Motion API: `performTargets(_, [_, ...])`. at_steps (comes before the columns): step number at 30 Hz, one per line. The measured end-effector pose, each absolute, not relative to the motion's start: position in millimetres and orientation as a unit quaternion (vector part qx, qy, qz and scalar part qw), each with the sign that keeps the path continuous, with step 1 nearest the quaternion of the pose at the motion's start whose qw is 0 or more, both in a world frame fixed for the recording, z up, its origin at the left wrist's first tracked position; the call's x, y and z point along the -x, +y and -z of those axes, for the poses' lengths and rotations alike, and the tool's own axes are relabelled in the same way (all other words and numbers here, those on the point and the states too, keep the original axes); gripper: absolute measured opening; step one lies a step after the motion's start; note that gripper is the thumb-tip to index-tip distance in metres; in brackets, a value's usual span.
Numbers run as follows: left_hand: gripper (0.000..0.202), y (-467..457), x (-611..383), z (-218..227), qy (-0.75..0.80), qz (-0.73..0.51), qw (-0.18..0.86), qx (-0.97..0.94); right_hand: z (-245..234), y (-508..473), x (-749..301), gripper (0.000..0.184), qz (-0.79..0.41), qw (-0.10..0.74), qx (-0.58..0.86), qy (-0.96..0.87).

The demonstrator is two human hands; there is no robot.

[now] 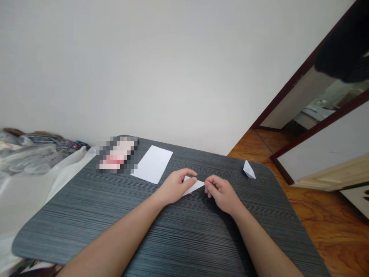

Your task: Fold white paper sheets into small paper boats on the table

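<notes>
A small folded white paper piece [193, 185] lies between my hands above the dark striped table [173, 238]. My left hand [175, 185] is closed around its left part, thumb on top. My right hand [220, 192] pinches its pointed right tip with fingers curled. A flat white sheet of paper [152, 164] lies just beyond my left hand. A finished small folded white paper shape [248, 170] stands near the table's far right corner.
A blurred pink and grey object [117, 154] rests at the table's far edge, left of the sheet. White cloth and clutter [34, 157] lie to the left of the table. Wooden floor [323, 215] and a dark-framed doorway [311, 115] are on the right.
</notes>
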State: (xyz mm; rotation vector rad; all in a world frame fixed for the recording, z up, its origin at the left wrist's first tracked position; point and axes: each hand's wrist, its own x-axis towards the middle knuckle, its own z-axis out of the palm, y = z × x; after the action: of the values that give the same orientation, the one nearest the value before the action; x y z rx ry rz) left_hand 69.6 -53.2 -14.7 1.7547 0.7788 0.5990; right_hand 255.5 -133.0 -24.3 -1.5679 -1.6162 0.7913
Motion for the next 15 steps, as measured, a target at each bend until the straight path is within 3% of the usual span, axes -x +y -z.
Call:
performTargets(4, [0.025, -52.5, -68.8, 17.5, 0.298, -0.229, 0.617, -0.692, 30.3, -131.9, -261.4, 0.021, -0.296, 0.404, 0.627, -0.596])
performTargets(15, [0.023, -54.7, -69.2, 13.0, 0.288, -0.219, 0.606, -0.708, 31.5, -130.9, -259.3, 0.018, -0.339, 0.419, 0.605, -0.586])
